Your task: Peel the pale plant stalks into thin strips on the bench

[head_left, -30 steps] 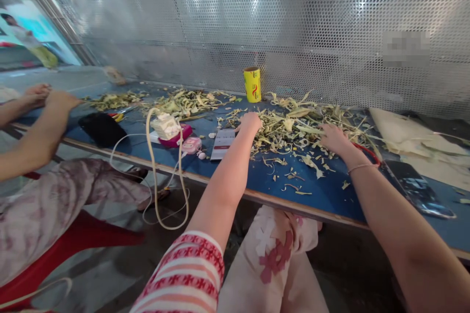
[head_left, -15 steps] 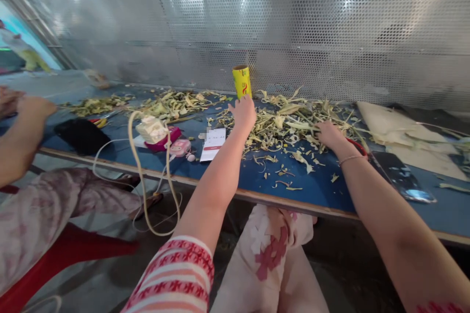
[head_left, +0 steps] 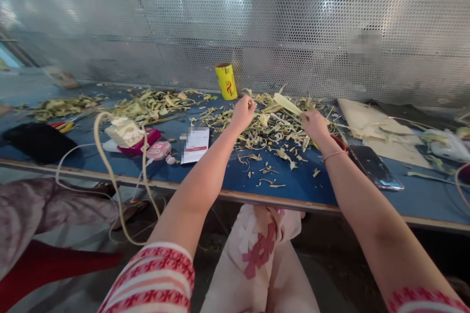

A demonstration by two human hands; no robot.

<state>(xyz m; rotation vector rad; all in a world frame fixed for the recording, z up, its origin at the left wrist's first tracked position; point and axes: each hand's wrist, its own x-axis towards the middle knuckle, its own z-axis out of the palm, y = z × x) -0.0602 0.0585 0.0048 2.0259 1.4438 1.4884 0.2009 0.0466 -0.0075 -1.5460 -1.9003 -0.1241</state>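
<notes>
Before a perforated metal screen (head_left: pixel 257 24), a seated person in striped, red-patterned sleeves reaches both arms over a blue worktop (head_left: pixel 304 186) strewn with dry plant scraps. The right hand (head_left: pixel 315 126) grips one end of a broad pale strip (head_left: pixel 288 104) between thumb and fingers, holding it aslant above the main heap (head_left: pixel 273 129), its free end pointing away toward the screen. The left hand (head_left: pixel 244 115), fingers curled inward, hovers at the heap's left side; whether it holds anything cannot be told. Just beyond that hand stands a yellow tube (head_left: pixel 227 82), upright and printed in red. Near the right wrist a red object (head_left: pixel 340 143) shows only in part, with a dark phone (head_left: pixel 374 167) flat beside it and a tan sheet (head_left: pixel 382 129) behind. Left of the left forearm lie a flat item with a white face and red band (head_left: pixel 198 145), a small pink case (head_left: pixel 160 150) and a magenta box (head_left: pixel 143 144). Farther left, a second heap (head_left: pixel 154 107) spreads behind a black pouch (head_left: pixel 38 142). At the left edge, another person's patterned trouser leg (head_left: pixel 22 210) appears above a red seat (head_left: pixel 51 266).
</notes>
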